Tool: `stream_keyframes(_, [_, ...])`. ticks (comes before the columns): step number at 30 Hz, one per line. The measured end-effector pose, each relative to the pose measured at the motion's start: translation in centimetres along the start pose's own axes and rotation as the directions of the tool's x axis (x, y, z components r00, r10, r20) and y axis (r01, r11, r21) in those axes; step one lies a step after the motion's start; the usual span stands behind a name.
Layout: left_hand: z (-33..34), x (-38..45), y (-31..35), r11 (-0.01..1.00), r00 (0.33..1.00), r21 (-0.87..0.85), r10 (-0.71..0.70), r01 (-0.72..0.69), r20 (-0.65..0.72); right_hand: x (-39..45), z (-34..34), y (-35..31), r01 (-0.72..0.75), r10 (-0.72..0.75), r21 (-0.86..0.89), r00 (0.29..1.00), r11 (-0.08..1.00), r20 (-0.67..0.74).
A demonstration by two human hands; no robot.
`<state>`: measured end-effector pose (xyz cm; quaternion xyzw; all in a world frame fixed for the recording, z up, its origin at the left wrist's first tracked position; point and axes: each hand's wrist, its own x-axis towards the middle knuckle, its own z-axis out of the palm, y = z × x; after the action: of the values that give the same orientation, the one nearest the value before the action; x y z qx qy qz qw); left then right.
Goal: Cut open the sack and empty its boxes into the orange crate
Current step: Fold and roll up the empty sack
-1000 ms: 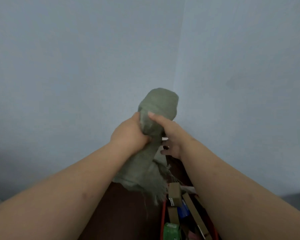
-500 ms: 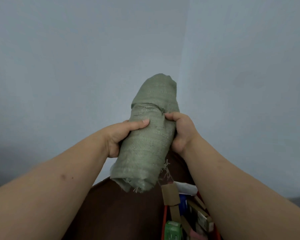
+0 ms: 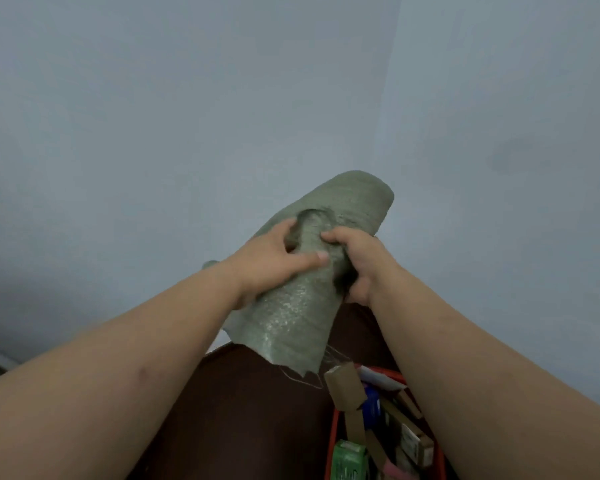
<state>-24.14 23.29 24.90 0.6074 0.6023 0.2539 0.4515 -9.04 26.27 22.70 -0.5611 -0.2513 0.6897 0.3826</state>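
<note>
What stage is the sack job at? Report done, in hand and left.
Done: the green woven sack is already cut, its frayed open end hanging down, and boxes lie in the orange crate.
In hand: left hand and right hand both grip the sack, held upended above the crate.
Left: whether any boxes remain inside cannot be seen; if so, shake them out, then set the sack aside.

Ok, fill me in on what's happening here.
A person holds a green woven sack up in the air with both hands, the left hand and right hand each bunching the fabric mid-sack. Its frayed, cut end hangs open at the bottom, above a dark brown table. Beside it, the orange crate already holds a jumble of boxes.
</note>
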Motion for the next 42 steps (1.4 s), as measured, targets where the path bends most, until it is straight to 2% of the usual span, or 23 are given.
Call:
stream_keyframes(1, [-0.6,0.1,-0.3,0.989,0.998,-0.135,-0.057,0.056,-0.001,0.3,-0.3,-0.1,0.044,-0.043,0.052,0.999,0.998,-0.018])
stream_keyframes(3, [-1.7,0.3,-0.7,0.975,0.988,-0.170,-0.151,0.145,-0.023,-0.2,-0.2,-0.7,0.057,-0.056,0.144,0.998,0.988,-0.011])
stream_keyframes(6, [-2.5,0.5,-1.5,0.896,0.951,-0.319,-0.284,0.308,0.121,-0.9,-0.3,-1.2,0.039,-0.062,0.231,0.994,0.972,0.093])
stream_keyframes(8, [-2.5,0.2,-1.4,0.790,0.921,-0.477,-0.295,0.385,0.256,-1.4,-0.5,-1.2,0.011,-0.055,0.252,0.985,0.968,0.166])
stream_keyframes(10, [-2.3,0.1,-1.2,0.744,0.921,-0.547,-0.262,0.382,0.288,-1.4,-0.2,-0.7,-0.028,-0.024,0.241,0.977,0.970,0.210])
stream_keyframes(11, [-2.1,0.2,-1.3,0.740,0.924,-0.557,-0.260,0.378,0.281,-1.3,0.2,-0.6,-0.014,-0.009,0.147,0.987,0.989,0.158])
stream_keyframes(13, [-1.9,0.8,-1.9,0.752,0.944,-0.572,-0.274,0.328,0.183,-0.6,1.0,-0.5,0.064,-0.062,-0.084,0.998,0.994,0.026])
stream_keyframes(14, [-1.8,1.1,-2.1,0.788,0.957,-0.552,-0.279,0.272,0.074,-0.2,1.0,-0.5,0.110,-0.123,-0.209,0.991,0.972,-0.046])
stream_keyframes(16, [-1.4,1.6,-2.4,0.921,0.950,-0.356,-0.239,0.157,-0.201,0.3,1.1,-0.4,0.107,-0.125,-0.220,0.990,0.970,-0.069])
stream_keyframes(17, [-1.1,1.6,-2.2,0.977,0.935,-0.173,-0.176,0.127,-0.308,0.2,1.3,-0.4,0.071,-0.072,-0.181,0.997,0.981,0.002])
stream_keyframes(18, [-0.7,1.4,-1.8,0.995,0.935,0.012,-0.085,0.095,-0.344,0.0,1.7,-0.3,0.031,-0.019,-0.177,0.997,0.984,0.070])
stream_keyframes(20, [0.0,1.1,-0.8,0.986,0.983,0.163,0.042,-0.012,-0.179,0.0,2.2,0.1,-0.002,0.026,-0.192,0.992,0.981,0.124])
stream_keyframes(22, [0.0,1.1,-0.8,1.000,1.000,0.010,-0.018,0.018,0.018,1.3,1.7,0.6,-0.003,0.011,-0.086,0.995,0.996,0.096])
stream_keyframes(23, [-0.3,1.0,-0.9,0.990,0.996,-0.116,-0.076,0.081,0.047,1.7,1.4,0.7,0.006,-0.005,-0.019,0.997,1.000,0.079])
stream_keyframes(25, [-1.3,1.0,-2.1,0.950,0.981,-0.266,-0.185,0.166,-0.049,2.6,0.9,0.7,0.026,-0.031,0.073,0.997,0.997,0.065])
stream_keyframes(27, [-2.5,1.3,-3.9,0.958,0.932,-0.230,-0.235,0.174,-0.275,2.5,1.2,0.7,0.012,-0.022,0.102,0.994,0.995,0.104])
stream_keyframes(29, [-3.6,1.4,-5.4,0.943,0.894,-0.273,-0.280,0.188,-0.350,2.1,1.7,0.6,-0.026,0.005,0.100,0.979,0.995,0.206])
stream_keyframes(32, [-4.7,1.2,-6.3,0.801,0.921,-0.546,-0.369,0.247,-0.126,1.7,3.1,0.8,-0.076,0.047,0.079,0.948,0.994,0.315])
stream_keyframes(35, [-5.9,1.3,-6.9,0.644,0.913,-0.670,-0.384,0.369,0.134,2.9,4.9,1.6,-0.107,0.071,0.084,0.935,0.991,0.349])
stream_keyframes(37, [-7.1,1.9,-7.9,0.597,0.919,-0.715,-0.355,0.365,0.172,4.2,6.3,2.1,-0.055,0.055,-0.007,0.955,0.998,0.290])
stream_keyframes(39, [-8.2,2.9,-9.1,0.563,0.921,-0.758,-0.367,0.329,0.127,6.1,7.7,2.8,0.076,-0.051,-0.240,0.993,0.968,0.107])
stream_keyframes(41, [-8.9,4.2,-10.8,0.612,0.914,-0.750,-0.404,0.253,-0.022,7.8,9.2,3.9,0.117,-0.179,-0.452,0.979,0.884,-0.096])
stream_keyframes(42, [-9.3,4.9,-11.7,0.661,0.901,-0.719,-0.419,0.216,-0.114,8.5,10.1,4.3,0.124,-0.203,-0.479,0.972,0.869,-0.117])
